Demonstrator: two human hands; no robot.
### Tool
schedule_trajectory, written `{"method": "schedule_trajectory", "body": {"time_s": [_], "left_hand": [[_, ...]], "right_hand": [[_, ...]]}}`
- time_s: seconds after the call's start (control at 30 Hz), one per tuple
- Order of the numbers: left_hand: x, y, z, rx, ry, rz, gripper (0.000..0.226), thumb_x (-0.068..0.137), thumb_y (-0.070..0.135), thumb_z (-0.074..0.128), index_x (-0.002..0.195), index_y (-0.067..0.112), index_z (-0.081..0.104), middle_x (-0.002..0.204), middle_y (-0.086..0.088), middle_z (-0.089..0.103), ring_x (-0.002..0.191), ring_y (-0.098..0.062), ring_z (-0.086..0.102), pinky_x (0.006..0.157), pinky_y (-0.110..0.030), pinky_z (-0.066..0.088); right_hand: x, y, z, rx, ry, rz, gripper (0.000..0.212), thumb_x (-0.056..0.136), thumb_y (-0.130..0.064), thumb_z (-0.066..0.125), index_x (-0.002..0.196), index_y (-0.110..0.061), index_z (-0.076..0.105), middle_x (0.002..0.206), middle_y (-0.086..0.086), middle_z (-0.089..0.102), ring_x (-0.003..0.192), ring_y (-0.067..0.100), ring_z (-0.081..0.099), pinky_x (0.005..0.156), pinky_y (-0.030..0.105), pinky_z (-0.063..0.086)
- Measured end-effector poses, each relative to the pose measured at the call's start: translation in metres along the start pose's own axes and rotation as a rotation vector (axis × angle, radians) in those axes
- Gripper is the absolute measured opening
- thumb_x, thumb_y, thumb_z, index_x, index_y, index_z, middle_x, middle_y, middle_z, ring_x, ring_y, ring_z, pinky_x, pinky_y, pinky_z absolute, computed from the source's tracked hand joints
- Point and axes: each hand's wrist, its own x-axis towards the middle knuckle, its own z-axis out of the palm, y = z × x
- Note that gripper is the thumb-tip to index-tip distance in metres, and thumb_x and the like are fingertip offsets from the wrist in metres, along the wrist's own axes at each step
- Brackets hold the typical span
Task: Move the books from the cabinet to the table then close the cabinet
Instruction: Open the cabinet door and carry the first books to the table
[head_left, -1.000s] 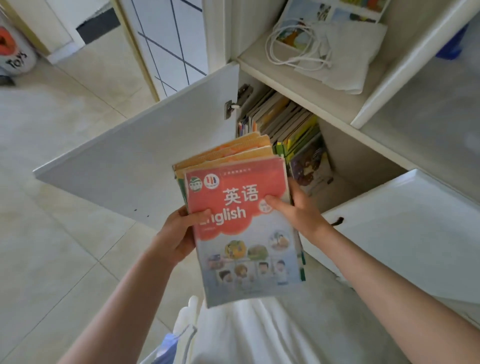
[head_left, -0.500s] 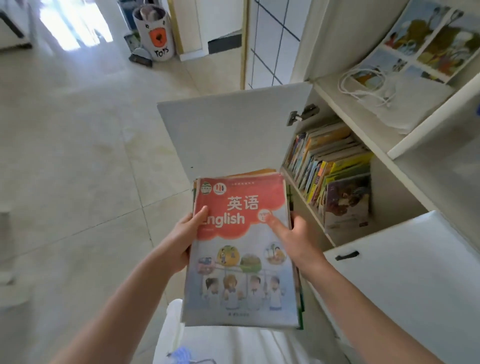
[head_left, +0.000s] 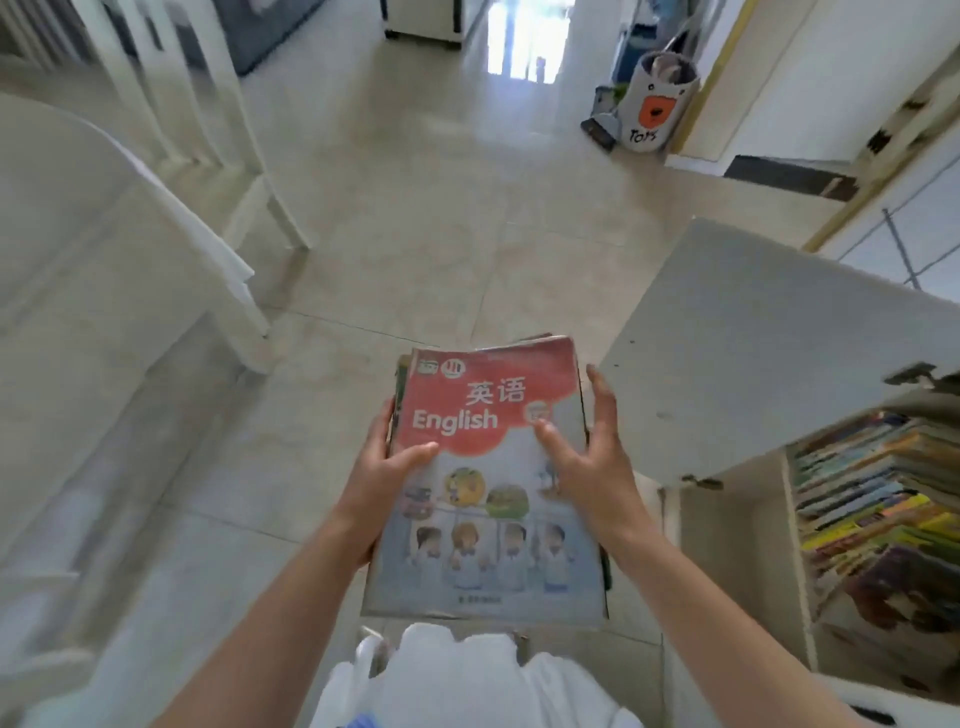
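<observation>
Gripping "English" book stack (head_left: 488, 483), left hand (head_left: 379, 467), "Toys" bin (head_left: 657, 104) behind

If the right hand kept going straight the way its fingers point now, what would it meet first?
Probably nothing close: the right hand points up and away past the stack of books, toward bare floor. The open cabinet door lies just beside that line; depth is unclear.

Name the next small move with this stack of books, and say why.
Probably carry the stack left toward the white table and set it down. The left hand grips its left edge, the right hand rests on the cover with fingers spread, and the stack is already clear of the cabinet, where more books remain behind the open door.
</observation>
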Motion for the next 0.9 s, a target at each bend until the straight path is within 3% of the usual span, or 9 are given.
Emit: {"method": "schedule_trajectory", "body": {"time_s": [0.13,0.23,0.3,0.4,0.5,0.6,0.7,0.83,0.9], "left_hand": [[-0.04,-0.001,-0.088,-0.055,0.206,0.117,0.077,0.086,0.003,0.065,0.143,0.042,0.032,0.117,-0.003,0.066,0.096,-0.022,0.072,0.072,-0.039,0.061],[-0.072,-0.001,-0.162,-0.066,0.326,0.179,0.077,0.083,0.005,0.067,0.143,0.041,0.034,0.118,0.0,0.067,0.1,-0.02,0.071,0.076,-0.037,0.06],[-0.089,0.001,-0.2,-0.079,0.407,0.186,0.072,0.08,0.009,0.067,0.136,0.046,0.041,0.118,0.001,0.068,0.102,-0.019,0.07,0.081,-0.038,0.059],[-0.111,0.002,-0.243,-0.098,0.563,0.225,0.061,0.086,0.005,0.066,0.115,0.056,0.049,0.111,0.01,0.069,0.099,-0.007,0.069,0.083,-0.028,0.056],[-0.125,-0.001,-0.276,-0.148,0.706,0.219,0.06,0.086,0.012,0.071,0.134,0.039,0.046,0.112,0.01,0.069,0.101,-0.006,0.068,0.091,-0.033,0.055],[-0.133,-0.001,-0.304,-0.166,0.808,0.236,0.062,0.085,0.015,0.073,0.138,0.032,0.045,0.111,0.01,0.069,0.099,-0.002,0.067,0.088,-0.028,0.055],[-0.133,0.002,-0.334,-0.183,0.884,0.241,0.058,0.085,0.015,0.072,0.131,0.04,0.047,0.11,0.012,0.069,0.097,0.001,0.067,0.084,-0.024,0.055],[-0.119,0.011,-0.376,-0.226,0.954,0.208,0.058,0.084,0.02,0.073,0.125,0.049,0.045,0.108,0.014,0.069,0.097,-0.006,0.069,0.085,-0.038,0.058],[-0.109,0.019,-0.396,-0.241,0.985,0.207,0.057,0.084,0.02,0.073,0.123,0.05,0.045,0.107,0.012,0.07,0.095,-0.007,0.07,0.082,-0.034,0.06]], "right_hand": [[-0.003,-0.023,0.097,-0.222,-0.242,-0.143,0.086,0.079,-0.03,0.07,0.141,-0.059,0.018,0.126,0.003,0.053,0.108,0.022,0.062,0.083,0.047,0.057],[-0.014,-0.043,0.169,-0.261,-0.354,-0.179,0.083,0.073,-0.037,0.069,0.14,-0.054,0.023,0.129,0.002,0.052,0.112,0.02,0.06,0.086,0.047,0.056],[-0.019,-0.054,0.209,-0.227,-0.405,-0.179,0.081,0.078,-0.029,0.071,0.14,-0.05,0.025,0.127,0.001,0.055,0.106,0.018,0.064,0.082,0.044,0.059],[-0.022,-0.07,0.264,-0.174,-0.511,-0.203,0.085,0.082,-0.015,0.072,0.145,-0.04,0.021,0.121,-0.004,0.06,0.1,0.016,0.068,0.076,0.043,0.06],[-0.026,-0.091,0.311,-0.122,-0.618,-0.163,0.084,0.084,-0.007,0.069,0.147,-0.034,0.021,0.112,-0.011,0.06,0.089,0.013,0.071,0.063,0.032,0.061],[-0.023,-0.106,0.352,-0.124,-0.699,-0.17,0.071,0.085,-0.004,0.068,0.131,-0.044,0.034,0.107,-0.008,0.066,0.083,0.012,0.072,0.06,0.03,0.06],[-0.018,-0.119,0.392,-0.143,-0.768,-0.156,0.07,0.085,-0.003,0.067,0.132,-0.044,0.035,0.101,-0.01,0.067,0.079,0.008,0.072,0.058,0.03,0.06],[0.0,-0.137,0.446,-0.157,-0.86,-0.178,0.07,0.084,0.001,0.065,0.138,-0.033,0.037,0.108,-0.006,0.067,0.085,0.009,0.072,0.059,0.03,0.06],[0.014,-0.148,0.474,-0.163,-0.895,-0.188,0.072,0.084,0.002,0.065,0.14,-0.034,0.036,0.109,-0.005,0.067,0.086,0.009,0.072,0.059,0.027,0.059]]}}
